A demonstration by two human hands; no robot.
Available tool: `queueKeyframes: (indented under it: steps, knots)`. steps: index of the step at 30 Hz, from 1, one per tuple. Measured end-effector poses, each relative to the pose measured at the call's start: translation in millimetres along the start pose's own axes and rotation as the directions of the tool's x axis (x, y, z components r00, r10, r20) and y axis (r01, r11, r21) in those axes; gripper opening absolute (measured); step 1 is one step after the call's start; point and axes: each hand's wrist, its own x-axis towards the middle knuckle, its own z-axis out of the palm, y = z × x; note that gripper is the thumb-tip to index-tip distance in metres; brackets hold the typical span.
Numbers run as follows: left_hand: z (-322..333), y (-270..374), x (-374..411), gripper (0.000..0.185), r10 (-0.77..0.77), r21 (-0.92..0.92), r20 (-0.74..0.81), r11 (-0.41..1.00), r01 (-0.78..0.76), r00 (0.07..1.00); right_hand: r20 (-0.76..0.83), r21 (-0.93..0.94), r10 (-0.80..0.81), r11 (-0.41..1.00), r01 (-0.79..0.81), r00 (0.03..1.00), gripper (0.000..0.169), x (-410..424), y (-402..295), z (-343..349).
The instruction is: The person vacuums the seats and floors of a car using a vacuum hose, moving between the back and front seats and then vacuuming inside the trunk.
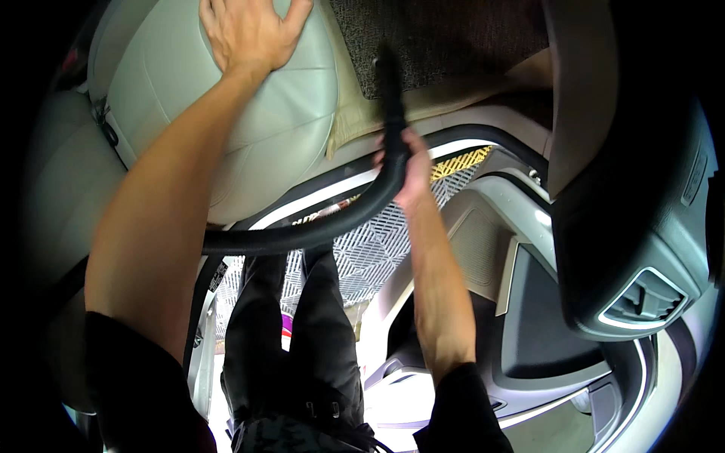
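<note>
My right hand (416,164) grips a black vacuum hose (345,221) near its upper end. From there the nozzle (389,85), blurred and dark, reaches over the brown carpeted floor mat (442,45) of a car. The hose curves down and left, passing behind my left forearm. My left hand (246,34) rests palm down with fingers spread on the pale leather seat cushion (277,107); its fingertips are cut off by the top edge of the picture.
An open car door (549,317) stands at the lower right. The dashboard end with an air vent (645,300) juts in at the right. Below the door sill (351,184) lies a grey grated floor (368,249). A seat-belt buckle (105,116) sits at the seat's left side.
</note>
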Motion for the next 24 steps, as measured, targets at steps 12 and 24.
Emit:
queueKeyframes:
  steps: [12, 24]
  knots:
    - [-9, 1, 1, 0.089, -0.044, 0.028, 0.036, 0.999, 0.043, 0.998, -0.192, -0.395, -0.133, 0.917, 0.048, 0.972, 0.036, -40, -8, 22]
    - [-9, 1, 5, 0.089, -0.02, 0.052, 0.032, 0.998, 0.018, 0.999, -0.214, -0.598, -0.197, 0.801, 0.031, 0.957, 0.038, -52, -36, 20]
